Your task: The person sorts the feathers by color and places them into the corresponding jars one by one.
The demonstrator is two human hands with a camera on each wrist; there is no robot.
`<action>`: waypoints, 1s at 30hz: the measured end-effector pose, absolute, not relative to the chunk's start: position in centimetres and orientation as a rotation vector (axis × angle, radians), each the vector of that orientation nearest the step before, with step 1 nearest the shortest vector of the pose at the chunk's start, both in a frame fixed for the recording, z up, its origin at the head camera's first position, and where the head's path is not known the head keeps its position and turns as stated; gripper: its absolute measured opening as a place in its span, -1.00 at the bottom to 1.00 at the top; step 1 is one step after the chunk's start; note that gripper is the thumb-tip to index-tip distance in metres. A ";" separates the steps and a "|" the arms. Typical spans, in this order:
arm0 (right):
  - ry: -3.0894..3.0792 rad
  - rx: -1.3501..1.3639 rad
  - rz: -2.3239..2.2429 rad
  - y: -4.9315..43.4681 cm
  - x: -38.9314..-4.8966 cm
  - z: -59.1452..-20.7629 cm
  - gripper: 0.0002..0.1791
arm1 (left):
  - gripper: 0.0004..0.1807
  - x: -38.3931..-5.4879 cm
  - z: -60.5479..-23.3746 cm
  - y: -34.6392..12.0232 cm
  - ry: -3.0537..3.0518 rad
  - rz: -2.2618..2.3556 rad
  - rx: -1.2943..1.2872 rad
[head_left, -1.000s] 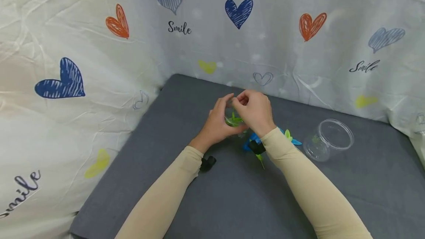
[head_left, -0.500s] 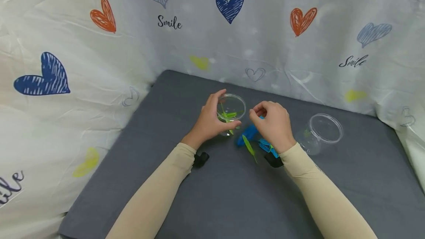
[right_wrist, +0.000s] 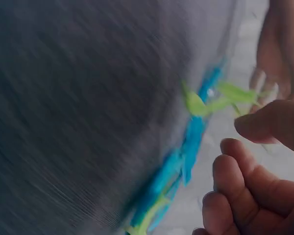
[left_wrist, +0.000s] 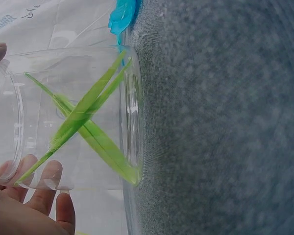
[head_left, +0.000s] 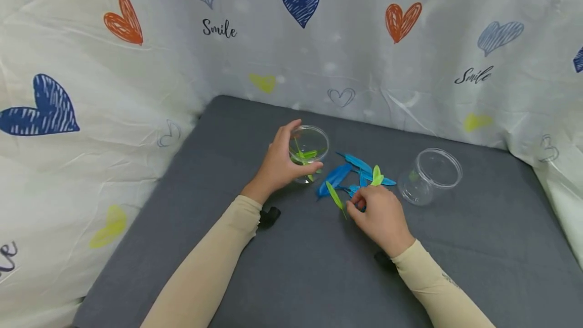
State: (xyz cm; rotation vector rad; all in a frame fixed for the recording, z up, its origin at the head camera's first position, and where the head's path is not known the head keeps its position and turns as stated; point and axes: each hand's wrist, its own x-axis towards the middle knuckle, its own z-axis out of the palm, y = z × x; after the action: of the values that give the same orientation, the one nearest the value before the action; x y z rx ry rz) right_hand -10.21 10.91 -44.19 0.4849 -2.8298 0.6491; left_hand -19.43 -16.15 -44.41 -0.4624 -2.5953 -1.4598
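My left hand [head_left: 278,166] holds a clear plastic jar [head_left: 327,147] by its side, with the fingers behind it and the thumb in front. In the left wrist view, green feathers [left_wrist: 81,117] lie crossed inside the jar, which stands upright on the cloth. My right hand [head_left: 382,216] is over the near edge of a loose pile of blue feathers [head_left: 334,178]. Close to its thumb tip lies a green feather [head_left: 334,195]; another green feather [head_left: 376,176] sits at the pile's right. In the blurred right wrist view, thumb and forefinger are apart with nothing seen gripped.
A second clear jar [head_left: 419,191] stands open-topped to the right of the feathers. Dark grey cloth [head_left: 319,272] covers the table. A white curtain [head_left: 355,54] printed with hearts hangs behind and at the left.
My right hand has come away from the jar's mouth, moving right and down to the feather pile. The left hand keeps its hold on the jar. The head view has shifted slightly rightward.
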 end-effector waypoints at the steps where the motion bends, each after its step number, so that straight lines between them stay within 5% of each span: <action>1: -2.824 0.512 0.612 10.8 -10.0 -44.5 -0.82 | 0.26 -19.4 -44.4 -16.2 -2.599 -1.459 -0.458; 30: -2.866 0.641 0.416 9.6 -9.8 -45.0 -0.52 | 0.26 -19.5 -44.7 -16.2 -2.579 -1.511 -0.436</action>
State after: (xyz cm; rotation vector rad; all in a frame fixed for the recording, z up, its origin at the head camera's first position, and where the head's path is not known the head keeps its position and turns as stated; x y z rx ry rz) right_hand -9.75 9.63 -44.97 0.6410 -2.8663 0.4163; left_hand -19.52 -16.19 -44.68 -0.4360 -2.5788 -1.5111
